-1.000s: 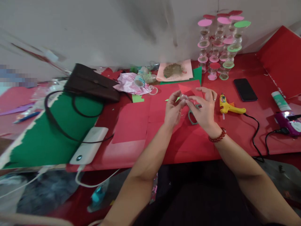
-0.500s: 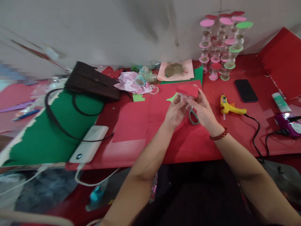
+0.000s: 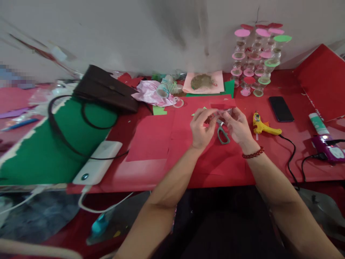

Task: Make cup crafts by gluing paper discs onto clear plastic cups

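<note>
Over the red sheets, my left hand and my right hand meet at a small clear plastic piece, apparently a cup. A piece of red paper shows at its far side, partly hidden by my fingers. Both hands are closed, with fingertips pinching the plastic from either side. Just beneath them lies a pair of scissors with a grey-green handle, its blades mostly covered. Red paper is spread to the left of my hands.
Towers of clear cups with coloured discs stand at the back right. A yellow glue gun, phone, glue stick and purple power socket lie rightward. Leftward are a dark bag and white power bank.
The red paper has tilted from facing up to nearly edge-on, exposing the plastic. My left hand has come higher around it. The view has shifted slightly.
</note>
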`<state>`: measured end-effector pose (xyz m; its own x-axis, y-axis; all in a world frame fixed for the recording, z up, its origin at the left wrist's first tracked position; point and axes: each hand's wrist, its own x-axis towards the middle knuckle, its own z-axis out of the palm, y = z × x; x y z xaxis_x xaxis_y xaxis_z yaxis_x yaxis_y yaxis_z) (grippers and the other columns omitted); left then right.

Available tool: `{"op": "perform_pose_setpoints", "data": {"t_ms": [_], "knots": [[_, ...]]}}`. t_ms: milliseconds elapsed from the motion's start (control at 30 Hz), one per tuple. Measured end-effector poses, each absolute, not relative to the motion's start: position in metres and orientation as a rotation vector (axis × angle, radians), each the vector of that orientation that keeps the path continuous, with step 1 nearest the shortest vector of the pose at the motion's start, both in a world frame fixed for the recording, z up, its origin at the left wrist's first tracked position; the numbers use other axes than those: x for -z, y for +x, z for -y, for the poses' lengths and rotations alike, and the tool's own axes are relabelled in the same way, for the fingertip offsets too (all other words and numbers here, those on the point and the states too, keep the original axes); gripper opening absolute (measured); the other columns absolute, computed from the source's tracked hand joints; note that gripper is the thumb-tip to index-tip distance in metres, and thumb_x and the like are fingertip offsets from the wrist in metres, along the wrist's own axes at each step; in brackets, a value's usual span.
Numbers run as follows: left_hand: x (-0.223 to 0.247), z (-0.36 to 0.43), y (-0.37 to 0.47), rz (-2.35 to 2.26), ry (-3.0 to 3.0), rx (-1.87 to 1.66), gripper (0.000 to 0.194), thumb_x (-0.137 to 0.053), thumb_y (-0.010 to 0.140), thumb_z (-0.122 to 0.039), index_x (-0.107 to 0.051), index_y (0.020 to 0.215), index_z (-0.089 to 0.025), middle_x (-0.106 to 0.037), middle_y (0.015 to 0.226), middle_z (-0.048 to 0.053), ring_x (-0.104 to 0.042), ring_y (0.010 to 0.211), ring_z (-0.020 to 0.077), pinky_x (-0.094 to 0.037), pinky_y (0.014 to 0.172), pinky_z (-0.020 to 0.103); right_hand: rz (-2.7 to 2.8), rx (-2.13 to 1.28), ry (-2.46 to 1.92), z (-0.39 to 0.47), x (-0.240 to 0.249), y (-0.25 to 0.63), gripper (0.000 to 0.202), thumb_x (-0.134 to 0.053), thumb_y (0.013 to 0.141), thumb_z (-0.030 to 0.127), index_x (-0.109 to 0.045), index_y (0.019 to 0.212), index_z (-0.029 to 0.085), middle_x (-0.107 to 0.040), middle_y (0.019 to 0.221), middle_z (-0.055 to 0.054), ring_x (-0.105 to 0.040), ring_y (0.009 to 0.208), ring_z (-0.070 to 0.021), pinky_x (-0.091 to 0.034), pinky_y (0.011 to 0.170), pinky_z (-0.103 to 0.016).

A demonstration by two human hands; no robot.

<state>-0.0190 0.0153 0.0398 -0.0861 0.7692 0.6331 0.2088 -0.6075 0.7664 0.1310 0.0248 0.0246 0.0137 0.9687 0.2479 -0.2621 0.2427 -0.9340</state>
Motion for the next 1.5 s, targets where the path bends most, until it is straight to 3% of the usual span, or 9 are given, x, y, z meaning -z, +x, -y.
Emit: {"op": "perform_pose_setpoints", "data": {"t_ms": [200, 300, 533, 767, 967, 1500], "knots": [[-0.042, -0.021, -0.03, -1.008, 2.029, -1.642, 0.014, -0.071, 0.095, -0.029, -0.085, 0.098, -0.029, -0.074, 0.08, 0.004, -0.061, 0.071, 0.0168, -0.05, 0.077, 0.032, 1.195, -1.094, -0.838, -0.032, -0.021, 0.142, 0.057, -0.091, 0.073, 0.06, -0.062, 0.11, 0.03, -0.07, 0.095, 0.002, -0.069, 0.087, -0.016, -0.063, 0.084, -0.033], [-0.04, -0.025, -0.031, -0.998, 2.101, -1.609, 0.016, -0.07, 0.095, -0.026, -0.085, 0.097, -0.028, -0.076, 0.081, 0.005, -0.063, 0.07, 0.0162, -0.051, 0.077, 0.032, 1.201, -1.086, -0.833, -0.036, -0.019, 0.147, 0.058, -0.093, 0.07, 0.059, -0.062, 0.109, 0.029, -0.068, 0.095, 0.002, -0.067, 0.086, -0.0146, -0.062, 0.083, -0.031], [-0.037, -0.029, -0.032, -1.036, 2.179, -1.572, 0.018, -0.066, 0.094, -0.023, -0.083, 0.093, -0.026, -0.077, 0.082, 0.005, -0.067, 0.071, 0.016, -0.055, 0.076, 0.03, 1.277, -1.074, -0.842, -0.037, -0.014, 0.147, 0.052, -0.086, 0.078, 0.061, -0.063, 0.112, 0.028, -0.07, 0.099, 0.0, -0.069, 0.09, -0.0157, -0.062, 0.089, -0.036], [-0.033, -0.028, -0.03, -1.109, 2.262, -1.676, 0.017, -0.062, 0.098, -0.023, -0.078, 0.094, -0.022, -0.08, 0.088, 0.005, -0.073, 0.08, 0.016, -0.058, 0.08, 0.029, 1.061, -1.21, -0.726, -0.029, -0.02, 0.134, 0.041, -0.094, 0.074, 0.049, -0.066, 0.095, 0.028, -0.069, 0.089, 0.004, -0.071, 0.086, -0.0138, -0.064, 0.093, -0.034], [-0.027, -0.028, -0.025, -1.164, 2.325, -1.725, 0.018, -0.057, 0.104, -0.025, -0.074, 0.097, -0.02, -0.079, 0.088, 0.005, -0.073, 0.079, 0.0138, -0.058, 0.075, 0.026, 0.917, -1.337, -0.699, -0.025, -0.03, 0.132, 0.046, -0.101, 0.063, 0.045, -0.064, 0.083, 0.026, -0.069, 0.082, 0.005, -0.07, 0.08, -0.0125, -0.064, 0.084, -0.028], [-0.029, -0.024, -0.023, -1.146, 2.303, -1.984, 0.017, -0.059, 0.104, -0.021, -0.075, 0.1, -0.018, -0.079, 0.087, 0.004, -0.072, 0.075, 0.012, -0.058, 0.073, 0.023, 0.897, -1.411, -0.602, -0.027, -0.021, 0.131, 0.037, -0.098, 0.071, 0.041, -0.066, 0.084, 0.028, -0.075, 0.087, 0.004, -0.075, 0.09, -0.016, -0.066, 0.093, -0.035]]}}
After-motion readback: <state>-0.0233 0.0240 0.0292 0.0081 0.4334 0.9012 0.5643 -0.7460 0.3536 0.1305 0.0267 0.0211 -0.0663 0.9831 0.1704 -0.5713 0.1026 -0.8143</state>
